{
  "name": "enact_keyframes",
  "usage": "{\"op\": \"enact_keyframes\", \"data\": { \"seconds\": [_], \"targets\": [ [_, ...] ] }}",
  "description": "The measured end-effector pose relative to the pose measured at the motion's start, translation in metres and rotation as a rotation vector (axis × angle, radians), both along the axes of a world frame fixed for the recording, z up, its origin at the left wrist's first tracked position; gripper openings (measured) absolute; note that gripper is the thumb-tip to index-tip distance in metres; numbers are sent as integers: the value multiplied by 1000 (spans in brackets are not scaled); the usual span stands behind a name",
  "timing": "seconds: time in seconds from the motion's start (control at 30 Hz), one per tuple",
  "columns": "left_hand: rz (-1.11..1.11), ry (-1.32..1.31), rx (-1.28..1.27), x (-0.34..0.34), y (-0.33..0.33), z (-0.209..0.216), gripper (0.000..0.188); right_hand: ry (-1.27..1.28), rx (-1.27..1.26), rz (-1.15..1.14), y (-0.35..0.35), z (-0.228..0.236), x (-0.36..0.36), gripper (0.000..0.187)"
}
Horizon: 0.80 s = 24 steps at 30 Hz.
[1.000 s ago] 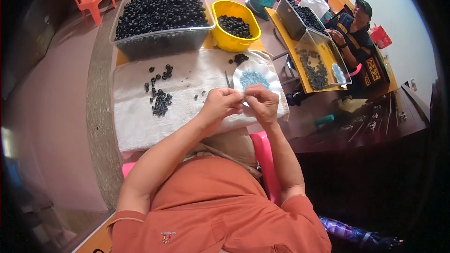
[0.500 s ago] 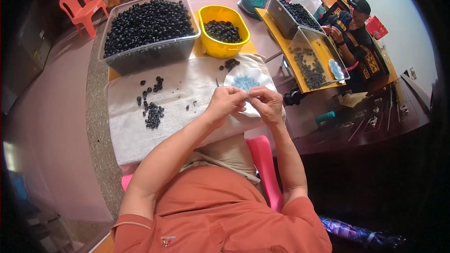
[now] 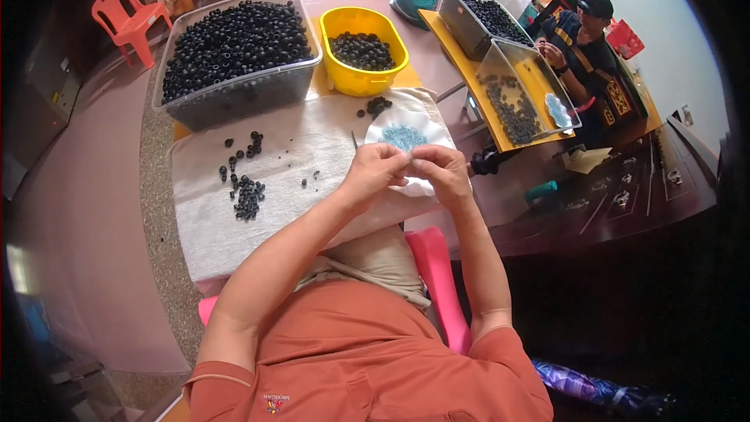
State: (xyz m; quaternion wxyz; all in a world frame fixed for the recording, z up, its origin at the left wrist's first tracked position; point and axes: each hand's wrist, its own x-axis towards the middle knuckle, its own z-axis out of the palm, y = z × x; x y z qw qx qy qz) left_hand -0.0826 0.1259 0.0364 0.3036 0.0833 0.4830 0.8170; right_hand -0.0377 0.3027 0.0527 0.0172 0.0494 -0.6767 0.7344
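Observation:
My left hand and my right hand meet at the fingertips above the near side of a white scalloped dish. Both are closed in a pinch; whatever sits between the fingers is too small to make out. Tiny pale blue pieces, perhaps beads, lie heaped in the dish. Beside its left edge is a thin dark pointed object, partly hidden by my left hand. Black bead-like pieces with holes are scattered on the left of the white cloth, and a small cluster rests behind the dish.
Behind the cloth stand a big clear bin full of black pieces and a yellow tub partly filled with them. At right, a person sits by another table with similar bins. A red chair stands far left.
The table and everything on it have shifted slightly left in the picture as the view turned. My hands remain pinched together over the dish, with only slight finger movement.

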Motion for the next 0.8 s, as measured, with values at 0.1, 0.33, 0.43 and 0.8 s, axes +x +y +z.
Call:
{"op": "enact_keyframes", "data": {
  "seconds": [0.1, 0.33, 0.43, 0.8],
  "targets": [
    [27, 60, -28, 0, 2, 4, 19, -58, -61, -20, -1, -1, -1, 15],
    [27, 131, -97, -5, 7, -4, 16, -7, -20, -23, 10, -10, -9, 14],
    [30, 154, -108, -5, 9, -6, 15, 84, 23, 6, 9, -8, -9, 15],
    [48, 300, -258, -4, 11, -1, 17, -35, -63, -55, 9, -7, -8, 15]
  ]
}}
